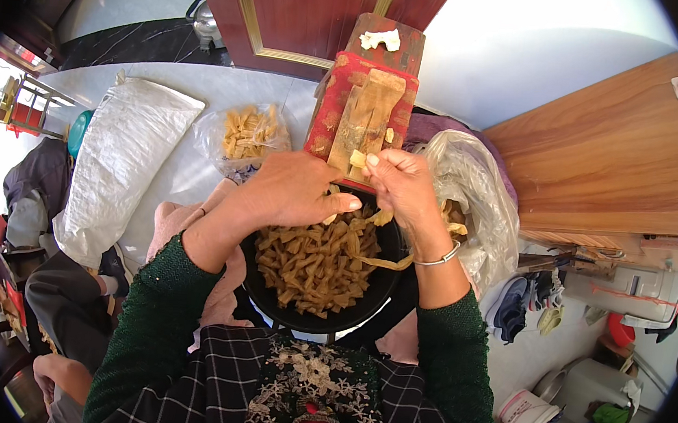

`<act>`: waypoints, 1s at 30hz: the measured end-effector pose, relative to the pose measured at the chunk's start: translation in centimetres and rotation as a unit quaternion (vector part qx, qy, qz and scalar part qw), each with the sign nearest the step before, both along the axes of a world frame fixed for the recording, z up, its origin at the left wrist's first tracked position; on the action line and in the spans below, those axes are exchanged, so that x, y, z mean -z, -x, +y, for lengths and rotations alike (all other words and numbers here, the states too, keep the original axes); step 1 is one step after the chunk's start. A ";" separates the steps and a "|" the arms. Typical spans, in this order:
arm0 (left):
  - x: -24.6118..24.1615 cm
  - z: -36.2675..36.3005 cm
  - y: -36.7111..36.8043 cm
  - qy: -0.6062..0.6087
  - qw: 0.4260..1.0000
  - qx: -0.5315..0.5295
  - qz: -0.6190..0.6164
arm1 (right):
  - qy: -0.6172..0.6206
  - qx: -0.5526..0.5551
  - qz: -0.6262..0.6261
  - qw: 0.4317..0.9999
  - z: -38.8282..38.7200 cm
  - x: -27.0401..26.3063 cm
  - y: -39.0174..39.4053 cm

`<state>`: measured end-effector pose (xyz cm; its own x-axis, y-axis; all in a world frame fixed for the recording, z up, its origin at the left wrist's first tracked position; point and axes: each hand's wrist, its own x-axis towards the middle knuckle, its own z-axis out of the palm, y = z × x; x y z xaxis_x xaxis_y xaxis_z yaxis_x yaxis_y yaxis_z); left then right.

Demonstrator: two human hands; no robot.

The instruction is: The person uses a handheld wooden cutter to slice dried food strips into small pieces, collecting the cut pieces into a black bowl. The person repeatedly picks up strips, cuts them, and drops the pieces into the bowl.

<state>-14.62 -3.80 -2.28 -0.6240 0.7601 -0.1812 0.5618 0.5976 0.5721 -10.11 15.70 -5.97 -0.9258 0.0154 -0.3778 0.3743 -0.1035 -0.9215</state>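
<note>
My right hand (404, 184) pinches a short, pale yellow folded piece (358, 159) of dried food between thumb and fingers, over the near end of a worn wooden block (369, 116). A long yellow-brown strip (384, 263) trails below that hand. My left hand (292, 188) reaches over the far left rim of a round black pan (391, 290), thumb stretched to the right. Another pale piece (330, 218) shows at the left thumb; whether it is gripped is hidden. Many brown folded pieces (315, 264) fill the pan in my lap.
The block lies on a red cloth (331, 113) over a wooden bench (413, 44). At left are a clear bag of yellow pieces (251, 133) and a white woven sack (129, 161). An open plastic bag (482, 188) stands right. Another person's leg (70, 302) is at left.
</note>
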 end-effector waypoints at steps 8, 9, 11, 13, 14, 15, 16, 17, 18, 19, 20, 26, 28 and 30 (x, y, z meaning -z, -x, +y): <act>1.8 2.5 -2.0 -0.531 0.675 -0.295 -0.419 | 0.315 -0.059 -0.040 0.946 -3.5 -1.1 -2.2; 0.9 2.4 -1.5 -0.564 0.589 -0.329 -0.477 | 0.302 -0.070 -0.040 0.950 -3.7 -1.4 -2.4; 0.0 2.0 -0.4 -0.634 0.505 -0.322 -0.490 | 0.276 -0.091 -0.040 0.956 -4.0 -1.9 -2.5; -0.3 -0.1 0.7 -0.669 0.502 -0.265 -0.479 | 0.229 -0.125 -0.018 0.965 -4.0 -2.1 -2.6; -0.6 -0.5 0.9 -0.673 0.529 -0.284 -0.433 | 0.213 -0.140 -0.007 0.967 -3.9 -2.3 -2.7; -0.8 -0.5 0.8 -0.673 0.591 -0.299 -0.329 | 0.195 -0.153 0.003 0.969 -3.8 -2.6 -2.9; -0.9 -0.3 0.5 -0.662 0.645 -0.311 -0.220 | 0.227 -0.134 -0.005 0.965 -3.7 -3.1 -3.1; -0.9 -0.2 0.3 -0.642 0.690 -0.317 -0.107 | 0.280 -0.115 0.007 0.953 -4.0 -3.4 -3.2; 0.9 -1.2 0.4 -0.570 0.776 -0.255 0.090 | 0.333 -0.098 0.020 0.938 -4.4 -3.7 -3.3; 1.2 -0.9 0.2 -0.547 0.803 -0.197 0.130 | 0.381 -0.076 0.032 0.921 -4.5 -3.8 -3.3; 1.3 -0.3 -0.2 -0.521 0.825 -0.138 0.169 | 0.366 -0.081 0.055 0.925 -4.4 -3.8 -3.4; 2.5 1.6 -2.8 -0.467 0.875 -0.111 -0.061 | -0.185 -0.003 0.327 0.927 -4.4 -1.1 -2.7; 2.2 1.5 -2.1 -0.387 0.900 -0.166 -0.116 | -0.079 -0.002 0.250 0.965 -4.0 -1.1 -2.6; 2.0 1.4 -1.9 -0.331 0.925 -0.171 -0.075 | 0.093 -0.010 0.129 0.987 -3.3 -1.2 -2.7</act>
